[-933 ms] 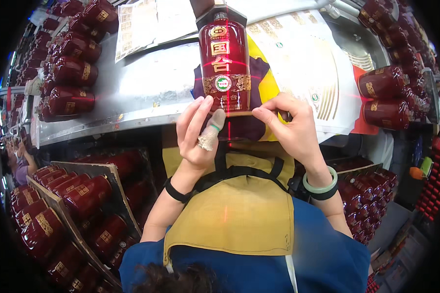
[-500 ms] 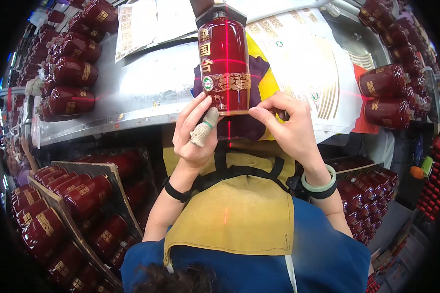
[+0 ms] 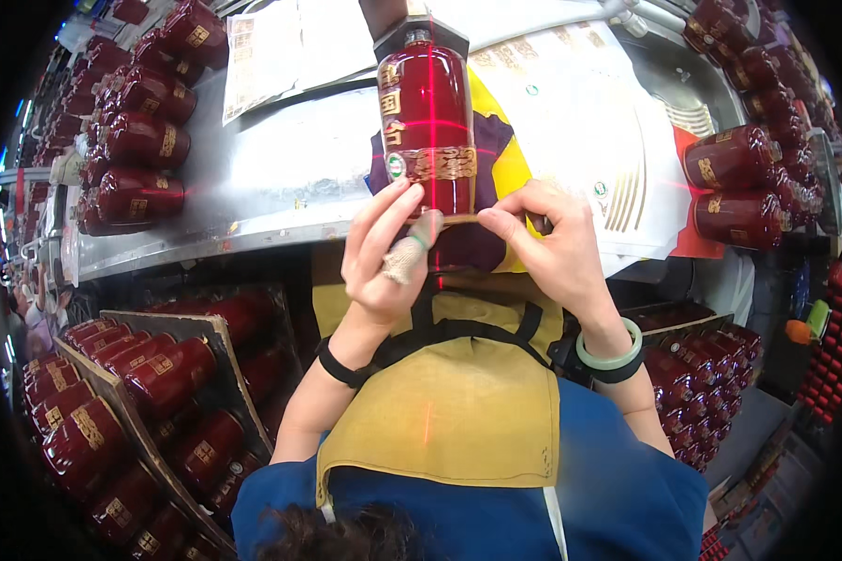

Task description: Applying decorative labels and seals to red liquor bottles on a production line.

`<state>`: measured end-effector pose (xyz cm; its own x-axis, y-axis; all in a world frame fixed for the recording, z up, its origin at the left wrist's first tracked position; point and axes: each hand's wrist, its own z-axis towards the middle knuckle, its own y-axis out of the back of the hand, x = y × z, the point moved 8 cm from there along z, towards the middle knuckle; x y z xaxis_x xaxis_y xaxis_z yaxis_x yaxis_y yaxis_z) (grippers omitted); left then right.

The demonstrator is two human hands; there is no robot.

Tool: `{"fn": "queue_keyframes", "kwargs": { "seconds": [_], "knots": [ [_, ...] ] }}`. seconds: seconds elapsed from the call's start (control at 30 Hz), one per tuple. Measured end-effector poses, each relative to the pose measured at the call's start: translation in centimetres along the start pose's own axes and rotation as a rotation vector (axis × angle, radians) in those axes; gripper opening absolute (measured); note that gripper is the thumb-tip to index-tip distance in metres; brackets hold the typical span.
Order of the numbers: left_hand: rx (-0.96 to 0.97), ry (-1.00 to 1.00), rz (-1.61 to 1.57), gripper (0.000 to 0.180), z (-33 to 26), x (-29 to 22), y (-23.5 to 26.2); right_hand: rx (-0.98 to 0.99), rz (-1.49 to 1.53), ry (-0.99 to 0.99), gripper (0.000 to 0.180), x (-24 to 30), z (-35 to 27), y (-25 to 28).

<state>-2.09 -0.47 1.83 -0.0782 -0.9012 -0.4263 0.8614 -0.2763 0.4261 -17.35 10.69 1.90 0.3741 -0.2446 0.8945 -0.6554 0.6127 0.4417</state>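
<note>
A dark red glass bottle (image 3: 451, 103) with gold decoration lies with its neck pointing away from me, over a dark purple and yellow cloth (image 3: 505, 154). Red laser lines cross it. A thin gold strip (image 3: 460, 221) runs along the base edge of the bottle. My left hand (image 3: 384, 248) grips the lower left of the bottle; its thumb, in a knitted finger cover (image 3: 407, 257), presses near the base. Thumb and index finger of my right hand (image 3: 557, 238) are pinched at the strip's right end, just beside the bottle.
White label sheets (image 3: 571, 122) with gold strips and patterns spread right of the bottle; another sheet (image 3: 262, 56) lies at the far left. Red bottles stand in rows at left (image 3: 145, 140) and right (image 3: 734, 159). Wooden-sided crates of bottles (image 3: 168, 374) sit below the metal table (image 3: 243, 178).
My left hand has shifted right and slightly down, its covered thumb sliding along the base edge toward the middle. My right hand stays pinched at nearly the same spot.
</note>
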Motion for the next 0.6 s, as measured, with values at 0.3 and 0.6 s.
{"fn": "queue_keyframes", "kwargs": {
  "seconds": [0.3,0.6],
  "knots": [
    [0.009,0.079,0.000,0.046,-0.9,1.0,0.6,0.001,0.001,0.009,0.020,0.2,-0.1,-0.1],
    [0.062,0.001,0.022,0.043,0.0,-0.2,-0.1,-0.009,0.003,-0.013,0.021,-0.6,-0.1,-0.3]
  ]
}}
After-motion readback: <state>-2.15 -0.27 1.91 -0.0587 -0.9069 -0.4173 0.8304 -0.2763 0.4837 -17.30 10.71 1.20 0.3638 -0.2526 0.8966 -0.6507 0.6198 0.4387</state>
